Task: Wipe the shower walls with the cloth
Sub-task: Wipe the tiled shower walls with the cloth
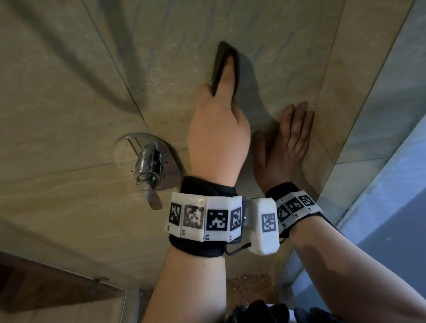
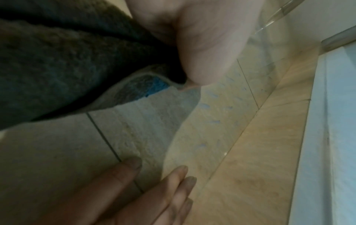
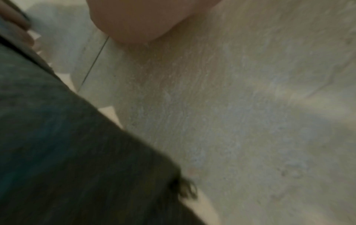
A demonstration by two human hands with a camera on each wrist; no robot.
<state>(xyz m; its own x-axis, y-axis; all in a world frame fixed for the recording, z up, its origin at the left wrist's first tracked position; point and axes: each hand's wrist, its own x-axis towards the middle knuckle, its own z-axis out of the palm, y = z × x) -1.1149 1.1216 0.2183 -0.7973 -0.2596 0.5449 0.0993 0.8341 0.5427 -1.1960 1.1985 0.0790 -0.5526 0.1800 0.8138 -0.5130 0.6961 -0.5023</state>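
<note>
A person stands facing a tiled shower wall (image 1: 51,97), both forearms raised toward it. The tiles are large, rectangular and beige with a faint stone grain, split by thin dark grout lines; bluish streaks mark the surface above the hands.

The left hand (image 1: 218,138) presses a dark cloth (image 1: 225,59) flat against the wall. The cloth is thick and nubbly, like terry or microfibre, folded into a long narrow pad whose rounded tip reaches higher than the fingers. The fingers lie along it and the thumb tucks over its edge, so the hand is holding it. In the left wrist view the same cloth (image 2: 57,60) fills the upper left, its weave coarse and dark green-grey, with a patch of blue where it meets the tile.

Just to the right, the right hand (image 1: 286,143) rests flat on the wall with fingers straight and close together, grasping nothing. The two hands sit side by side, nearly touching.

Each wrist wears a black fabric band (image 1: 200,248) carrying white blocks printed with black-and-white square codes.

Left of the hands, a polished chrome mixer valve (image 1: 148,166) sticks out from a round plate, its lever pointing down. On the right, a pale blue-grey wall (image 1: 397,173) meets the tiles at a corner.
</note>
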